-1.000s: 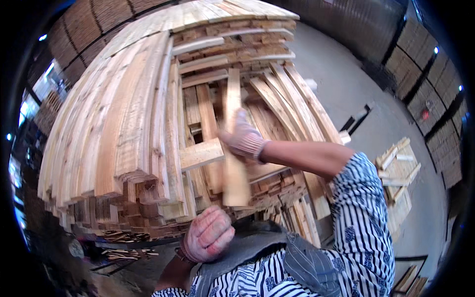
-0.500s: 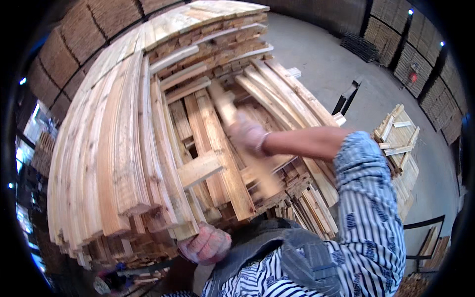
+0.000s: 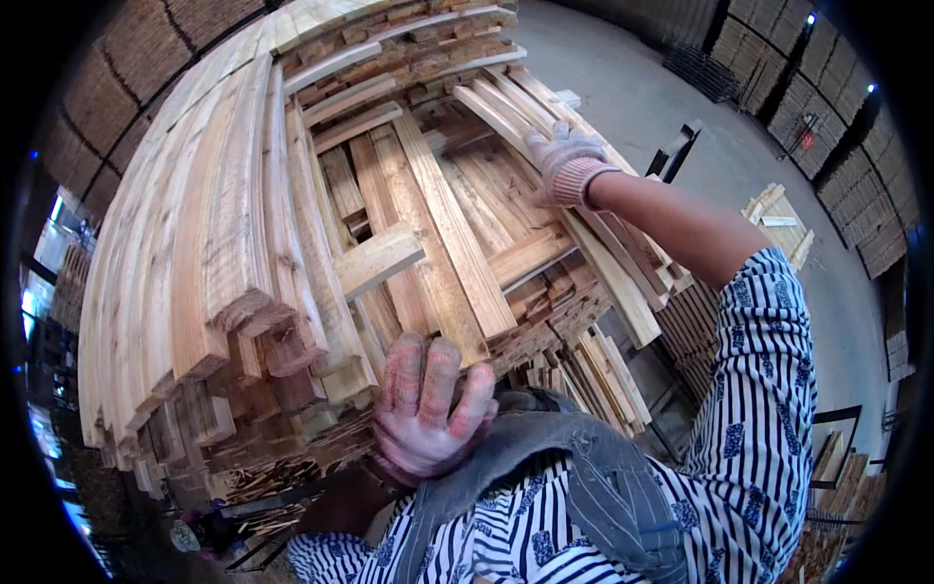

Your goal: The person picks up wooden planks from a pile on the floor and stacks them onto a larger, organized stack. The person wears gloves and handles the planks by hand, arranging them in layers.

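Observation:
Both my hands wear pale gloves with reddish cuffs or palms. My left hand (image 3: 428, 409) is raised at the near end of the wooden stack, fingers up and slightly apart, with nothing visible in it. Just beyond its fingertips are the ends of a middle plank (image 3: 443, 282). A lighter plank (image 3: 457, 229) lies lengthwise right beside that one. My right hand (image 3: 566, 165) reaches out to the right-hand row of long boards (image 3: 501, 109), fingers spread over their top faces. A short block (image 3: 379, 260) lies crosswise left of the middle planks.
A tall row of long boards (image 3: 219, 214) fills the stack's left side. Layered boards (image 3: 409, 63) rise at its far end. To the right, a black metal post (image 3: 674, 151) stands by the concrete floor (image 3: 623, 73). A small pallet of wood (image 3: 778, 222) lies farther right.
The board blurred in my right hand now lies among the middle planks, released. My right hand has moved right and away to the right-hand boards. My left hand has lifted off a board end, opening.

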### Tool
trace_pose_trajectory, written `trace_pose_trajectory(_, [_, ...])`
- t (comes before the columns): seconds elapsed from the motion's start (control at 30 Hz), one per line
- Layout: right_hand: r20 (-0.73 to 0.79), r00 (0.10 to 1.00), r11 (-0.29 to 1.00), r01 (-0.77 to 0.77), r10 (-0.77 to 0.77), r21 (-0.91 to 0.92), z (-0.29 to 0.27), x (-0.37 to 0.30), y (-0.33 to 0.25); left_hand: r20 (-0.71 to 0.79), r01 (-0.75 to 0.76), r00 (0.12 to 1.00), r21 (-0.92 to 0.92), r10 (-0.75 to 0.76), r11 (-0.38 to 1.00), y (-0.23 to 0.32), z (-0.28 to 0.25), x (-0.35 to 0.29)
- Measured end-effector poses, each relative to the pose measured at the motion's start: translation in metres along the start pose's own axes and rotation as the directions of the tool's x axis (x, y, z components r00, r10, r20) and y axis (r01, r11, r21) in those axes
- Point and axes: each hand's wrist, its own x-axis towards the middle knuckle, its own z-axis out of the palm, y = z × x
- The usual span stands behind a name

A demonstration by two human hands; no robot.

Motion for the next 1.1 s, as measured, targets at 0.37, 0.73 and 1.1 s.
trace_pose_trajectory(0.37, [0.103, 0.995, 0.936, -0.026, -0.011, 0.352, -0.019, 0.028, 0.012, 0.23, 0.56, 0.803, 0.026, -0.55, 0.828, 0.004, 0.063, 0.016])
trace_pose_trajectory(0.73, [0.091, 0.994, 0.97, 0.045, -0.069, 0.239, -0.002, 0.025, -0.04, 0.289, 0.676, 0.673, 0.134, -0.681, 0.725, 0.003, 0.095, 0.018])
trace_pose_trajectory(1.1, [0.282, 0.874, -0.195, -0.38, -0.396, 0.904, 0.008, 0.032, -0.013, 0.165, 0.659, 0.741, 0.012, -0.651, 0.752, -0.02, 0.104, -0.003])
